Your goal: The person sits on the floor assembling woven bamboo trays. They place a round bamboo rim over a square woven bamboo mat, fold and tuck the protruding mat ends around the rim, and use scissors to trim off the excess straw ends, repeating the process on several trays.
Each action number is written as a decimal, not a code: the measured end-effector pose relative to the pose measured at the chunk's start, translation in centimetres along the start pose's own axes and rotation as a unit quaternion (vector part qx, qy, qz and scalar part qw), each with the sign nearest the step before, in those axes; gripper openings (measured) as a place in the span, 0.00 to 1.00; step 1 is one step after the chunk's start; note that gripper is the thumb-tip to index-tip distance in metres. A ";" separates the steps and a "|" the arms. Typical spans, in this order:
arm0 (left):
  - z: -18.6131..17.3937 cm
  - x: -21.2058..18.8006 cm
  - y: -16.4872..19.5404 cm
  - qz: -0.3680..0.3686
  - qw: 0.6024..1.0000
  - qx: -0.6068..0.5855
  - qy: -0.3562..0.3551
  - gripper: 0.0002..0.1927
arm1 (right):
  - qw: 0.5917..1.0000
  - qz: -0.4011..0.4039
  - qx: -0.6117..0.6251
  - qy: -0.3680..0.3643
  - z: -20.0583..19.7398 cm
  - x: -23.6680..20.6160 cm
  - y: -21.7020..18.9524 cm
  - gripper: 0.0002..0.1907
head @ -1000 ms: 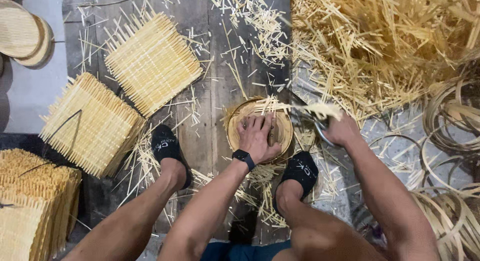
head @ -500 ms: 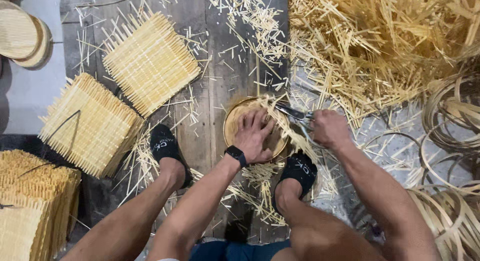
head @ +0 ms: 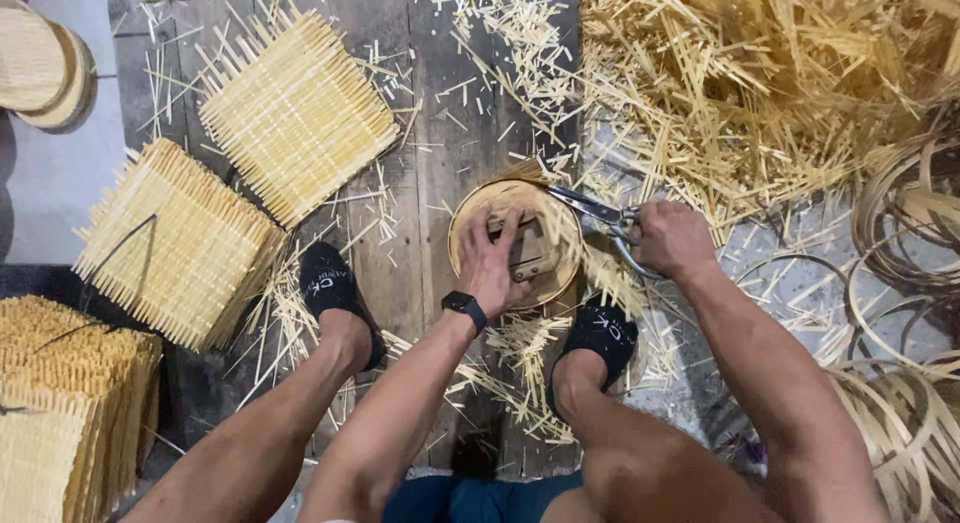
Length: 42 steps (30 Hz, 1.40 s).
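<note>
A round woven bamboo tray (head: 478, 209) lies on the wooden floor between my feet. My left hand (head: 493, 263), with a black watch on the wrist, presses flat on a small wooden block in the tray's middle. My right hand (head: 672, 238) grips the handles of metal shears (head: 590, 207), whose blades reach the tray's right rim. Cut bamboo strips (head: 520, 363) lie piled just below the tray.
Square woven bamboo mats (head: 292, 113) lie stacked at the left, with more at the lower left (head: 60, 403). A big heap of bamboo slivers (head: 760, 73) fills the upper right. Bamboo hoops (head: 900, 383) sit at the right. Finished round trays (head: 35, 58) rest at the top left.
My left hand has slid from the tray's edge onto its centre block. My right hand has brought the shears in against the right rim, and the fringe of protruding strips there is shorter.
</note>
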<state>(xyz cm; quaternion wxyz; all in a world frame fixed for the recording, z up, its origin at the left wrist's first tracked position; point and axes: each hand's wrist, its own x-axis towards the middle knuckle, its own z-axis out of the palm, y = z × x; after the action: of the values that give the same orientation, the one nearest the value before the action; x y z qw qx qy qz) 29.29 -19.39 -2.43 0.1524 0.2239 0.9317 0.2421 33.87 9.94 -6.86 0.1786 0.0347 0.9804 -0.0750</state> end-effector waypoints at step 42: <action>-2.2 3.7 -2.5 0.272 0.902 0.216 -0.257 0.41 | 1.000 -0.017 0.017 0.012 0.6 1.1 -0.2 0.18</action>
<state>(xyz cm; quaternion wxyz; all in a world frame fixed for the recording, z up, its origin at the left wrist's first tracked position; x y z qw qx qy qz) 24.40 -20.41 -2.56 0.2623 0.5501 0.7928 0.0009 33.01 9.65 -7.76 0.1649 0.0223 0.9816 -0.0940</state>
